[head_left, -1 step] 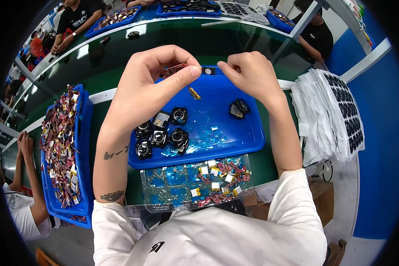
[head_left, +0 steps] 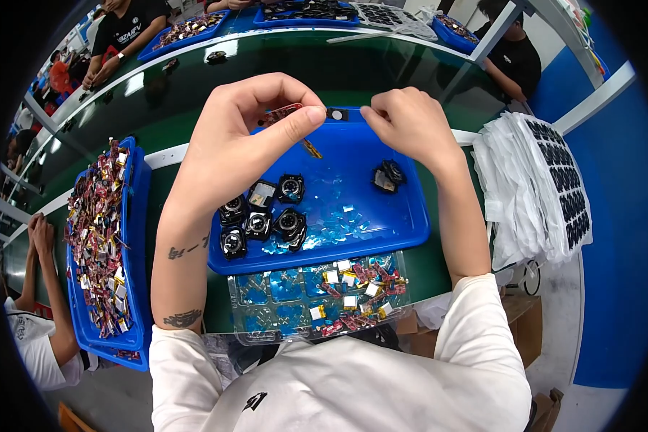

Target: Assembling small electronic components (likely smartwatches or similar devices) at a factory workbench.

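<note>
Above the far part of a blue tray [head_left: 403, 248], my left hand [head_left: 245, 140] pinches a small red circuit board [head_left: 281, 112] between thumb and fingers. Below those fingers dangles a yellow-edged strip [head_left: 312, 149], apparently part of the board. Just beyond the fingertips is a short black piece [head_left: 338, 114] with a pale round spot; whether it joins the board I cannot tell. My right hand [head_left: 416, 126] is closed to its right, thumb against curled fingers, and anything inside is hidden. In the tray, several black watch cases [head_left: 258, 224] cluster at left, with dark watch parts [head_left: 388, 176] at right.
Blue film scraps [head_left: 331, 232] litter the tray. Nearer me, a clear compartment tray [head_left: 248, 317] holds boards and batteries. A heaped blue bin [head_left: 141, 237] stands left; stacked white sheets [head_left: 507, 194] stand right. Co-workers sit across the green bench [head_left: 266, 61] and at left.
My right hand has shifted slightly right and down, widening its gap from the black piece. My left hand stays nearly still with the circuit board.
</note>
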A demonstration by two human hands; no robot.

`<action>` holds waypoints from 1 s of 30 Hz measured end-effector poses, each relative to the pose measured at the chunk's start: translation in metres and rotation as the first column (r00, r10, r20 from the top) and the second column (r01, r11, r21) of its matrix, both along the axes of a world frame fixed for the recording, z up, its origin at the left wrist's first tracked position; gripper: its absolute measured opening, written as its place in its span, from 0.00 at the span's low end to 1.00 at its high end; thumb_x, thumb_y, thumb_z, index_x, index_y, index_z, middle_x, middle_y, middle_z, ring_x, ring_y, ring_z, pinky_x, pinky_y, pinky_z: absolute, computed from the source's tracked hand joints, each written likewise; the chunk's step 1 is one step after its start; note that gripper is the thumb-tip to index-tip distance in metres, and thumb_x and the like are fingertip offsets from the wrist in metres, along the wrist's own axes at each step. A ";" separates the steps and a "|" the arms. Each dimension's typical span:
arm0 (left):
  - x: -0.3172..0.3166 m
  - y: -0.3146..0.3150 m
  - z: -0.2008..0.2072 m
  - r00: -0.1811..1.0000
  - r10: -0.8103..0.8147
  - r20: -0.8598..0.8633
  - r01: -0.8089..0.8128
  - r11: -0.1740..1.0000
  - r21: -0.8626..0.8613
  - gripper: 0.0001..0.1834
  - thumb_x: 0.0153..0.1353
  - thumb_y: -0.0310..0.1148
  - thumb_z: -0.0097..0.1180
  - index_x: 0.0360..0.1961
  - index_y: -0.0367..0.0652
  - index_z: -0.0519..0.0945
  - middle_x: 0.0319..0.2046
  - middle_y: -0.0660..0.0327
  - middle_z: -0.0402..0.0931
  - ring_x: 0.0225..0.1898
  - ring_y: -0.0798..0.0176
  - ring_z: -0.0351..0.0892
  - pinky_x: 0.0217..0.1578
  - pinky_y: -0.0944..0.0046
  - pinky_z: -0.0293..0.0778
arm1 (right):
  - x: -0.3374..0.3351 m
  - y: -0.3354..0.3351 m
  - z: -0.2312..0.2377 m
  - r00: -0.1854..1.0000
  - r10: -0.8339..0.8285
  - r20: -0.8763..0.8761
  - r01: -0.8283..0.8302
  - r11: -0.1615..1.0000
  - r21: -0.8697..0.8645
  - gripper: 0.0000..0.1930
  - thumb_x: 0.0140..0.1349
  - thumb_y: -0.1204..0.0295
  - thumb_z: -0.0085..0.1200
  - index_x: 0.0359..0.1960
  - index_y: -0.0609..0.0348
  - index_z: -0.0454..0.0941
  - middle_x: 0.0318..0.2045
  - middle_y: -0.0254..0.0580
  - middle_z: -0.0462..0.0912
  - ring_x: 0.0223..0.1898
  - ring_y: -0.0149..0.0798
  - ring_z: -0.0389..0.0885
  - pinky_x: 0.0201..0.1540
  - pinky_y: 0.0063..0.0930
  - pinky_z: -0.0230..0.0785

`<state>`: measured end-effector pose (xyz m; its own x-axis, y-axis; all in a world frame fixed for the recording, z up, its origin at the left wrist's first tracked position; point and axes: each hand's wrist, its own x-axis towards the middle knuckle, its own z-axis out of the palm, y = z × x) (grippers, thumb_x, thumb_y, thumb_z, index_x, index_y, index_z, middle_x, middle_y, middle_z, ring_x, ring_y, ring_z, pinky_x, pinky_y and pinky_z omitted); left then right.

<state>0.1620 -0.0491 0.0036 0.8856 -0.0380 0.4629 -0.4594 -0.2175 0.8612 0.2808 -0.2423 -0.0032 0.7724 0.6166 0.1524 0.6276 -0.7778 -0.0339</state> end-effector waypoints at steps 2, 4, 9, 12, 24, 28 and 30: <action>-0.001 0.001 0.001 1.000 0.019 -0.001 -0.019 1.000 0.008 0.09 0.59 0.33 0.60 0.32 0.36 0.81 0.25 0.67 0.77 0.28 0.78 0.72 0.30 0.75 0.68 | 0.011 -0.017 -0.023 0.995 0.096 -0.012 -0.095 0.995 0.025 0.11 0.52 0.70 0.60 0.38 0.57 0.81 0.30 0.43 0.83 0.30 0.43 0.83 0.35 0.35 0.74; -0.001 0.003 0.001 0.999 0.041 0.008 -0.042 0.999 0.029 0.09 0.59 0.33 0.60 0.32 0.36 0.81 0.25 0.66 0.77 0.28 0.77 0.73 0.31 0.75 0.69 | 0.017 -0.024 -0.023 0.974 0.130 -0.183 -0.145 0.987 -0.068 0.19 0.43 0.69 0.67 0.40 0.56 0.81 0.31 0.41 0.84 0.30 0.43 0.83 0.36 0.34 0.74; 0.000 0.004 0.002 0.999 0.017 -0.039 -0.016 0.999 0.034 0.08 0.59 0.31 0.60 0.33 0.36 0.80 0.27 0.67 0.77 0.30 0.78 0.72 0.32 0.76 0.68 | 0.014 -0.010 -0.011 0.898 -0.160 -0.411 0.012 0.941 -0.339 0.25 0.36 0.69 0.69 0.41 0.57 0.81 0.30 0.42 0.84 0.30 0.40 0.83 0.36 0.31 0.74; -0.001 0.003 0.002 0.998 0.019 -0.060 -0.016 0.999 0.041 0.08 0.59 0.31 0.60 0.32 0.36 0.80 0.27 0.67 0.76 0.30 0.78 0.72 0.32 0.76 0.68 | 0.025 -0.018 -0.019 0.907 -0.070 -0.415 -0.037 0.969 -0.246 0.24 0.37 0.72 0.67 0.42 0.58 0.81 0.29 0.43 0.83 0.27 0.38 0.83 0.34 0.30 0.75; 0.005 -0.006 -0.009 0.979 0.203 -0.014 -0.203 0.979 0.021 0.06 0.58 0.27 0.60 0.32 0.34 0.81 0.37 0.59 0.80 0.33 0.77 0.75 0.35 0.75 0.72 | 0.007 0.004 -0.015 0.714 0.610 -0.345 0.187 0.308 0.933 0.14 0.54 0.77 0.60 0.43 0.64 0.76 0.31 0.38 0.79 0.31 0.26 0.79 0.30 0.17 0.74; 0.006 -0.015 -0.011 0.969 0.245 0.030 -0.241 0.966 -0.087 0.07 0.56 0.27 0.61 0.31 0.33 0.83 0.48 0.50 0.78 0.33 0.75 0.77 0.35 0.75 0.72 | -0.017 0.013 -0.011 0.748 0.587 -0.311 0.177 0.276 0.945 0.15 0.56 0.77 0.59 0.45 0.67 0.76 0.31 0.38 0.79 0.31 0.26 0.80 0.31 0.18 0.76; 0.005 -0.015 -0.011 0.951 0.308 0.009 -0.308 0.951 -0.033 0.07 0.54 0.30 0.62 0.30 0.37 0.84 0.46 0.51 0.80 0.34 0.72 0.78 0.33 0.73 0.72 | -0.025 0.018 -0.010 0.727 0.622 -0.292 0.168 0.252 0.953 0.15 0.56 0.78 0.58 0.45 0.66 0.77 0.32 0.39 0.80 0.31 0.26 0.80 0.32 0.19 0.76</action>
<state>0.1672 -0.0637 -0.0075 0.8455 0.2501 0.4718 -0.3862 -0.3238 0.8637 0.2557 -0.2246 -0.0128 0.7663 0.5225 0.3739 0.3030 0.2194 -0.9274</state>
